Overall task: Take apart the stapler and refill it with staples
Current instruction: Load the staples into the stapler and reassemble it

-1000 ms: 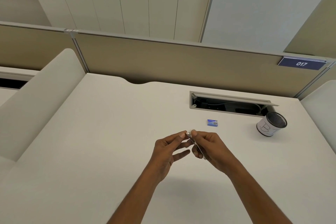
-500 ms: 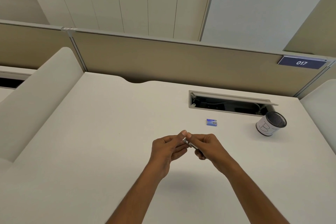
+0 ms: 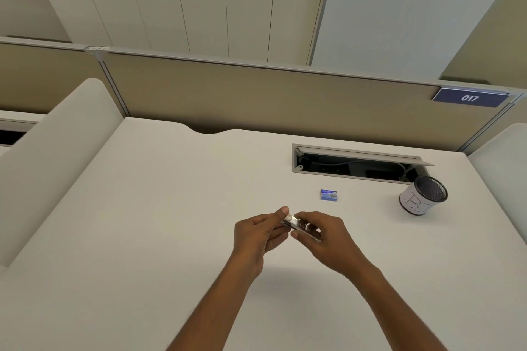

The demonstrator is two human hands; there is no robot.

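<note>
A small metallic stapler (image 3: 302,226) is held above the white desk (image 3: 142,222) between both hands. My right hand (image 3: 328,239) grips its body from the right, fingers curled around it. My left hand (image 3: 256,234) pinches the stapler's left end between thumb and fingers. Much of the stapler is hidden by the fingers, so I cannot tell whether it is apart. A small blue staple box (image 3: 328,194) lies flat on the desk beyond the hands, shut.
A black mesh pen cup (image 3: 422,199) wrapped in white paper stands at the right. Behind it an open cable hatch (image 3: 356,164) is cut into the desk. A beige partition (image 3: 256,100) runs along the back, and white dividers flank both sides.
The stapler has turned from pointing steeply down to lying nearly level, and my left fingers have closed onto its left end. Both hands stayed in about the same place.
</note>
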